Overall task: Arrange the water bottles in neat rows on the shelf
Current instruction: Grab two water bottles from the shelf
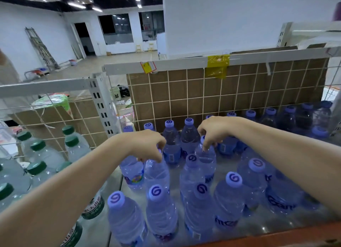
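Several clear water bottles with purple caps stand on the shelf [230,226], a row along the back grid and looser ones in front. My left hand [147,145] reaches down from above and grips the cap of one bottle [156,171] at mid-left. My right hand [212,132] pinches the cap of another bottle [206,158] just to its right. Both caps are hidden under my fingers. Both held bottles stand roughly upright among the others.
A wire grid [221,95] backed with brown cardboard closes the shelf's rear. To the left, past a white slotted post [103,106], stand green-capped bottles [36,154]. A bare strip of shelf shows between the back row and the front bottles. A red-brown front edge [276,235] bounds the shelf.
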Demonstrator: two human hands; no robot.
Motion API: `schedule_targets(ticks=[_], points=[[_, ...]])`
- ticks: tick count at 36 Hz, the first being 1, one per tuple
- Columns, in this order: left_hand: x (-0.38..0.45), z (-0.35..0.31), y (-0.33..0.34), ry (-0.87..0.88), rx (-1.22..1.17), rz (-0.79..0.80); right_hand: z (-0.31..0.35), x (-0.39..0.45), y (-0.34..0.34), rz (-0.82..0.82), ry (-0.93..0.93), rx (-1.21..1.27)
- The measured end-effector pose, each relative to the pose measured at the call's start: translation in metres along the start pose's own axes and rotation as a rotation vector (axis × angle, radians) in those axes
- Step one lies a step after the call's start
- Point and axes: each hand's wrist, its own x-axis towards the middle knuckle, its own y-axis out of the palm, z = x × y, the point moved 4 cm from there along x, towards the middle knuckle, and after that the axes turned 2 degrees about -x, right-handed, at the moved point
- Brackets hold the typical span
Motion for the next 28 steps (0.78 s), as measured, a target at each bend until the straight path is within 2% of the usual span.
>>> schedule_targets(ticks=[7,18,28], points=[[0.022,-0.023,-0.006,0.020,0.003,-0.077,-0.017,-0.007,-0.007,-0.085,-0.054,-0.081],[0.063,-0.019,-0.005,0.029,-0.031,-0.176,-0.032,0.007,-0.008,-0.250,-0.062,-0.154],[0.084,-0.026,-0.006,-0.004,-0.058,-0.136,-0.028,0.024,-0.004,-0.251,-0.033,-0.030]])
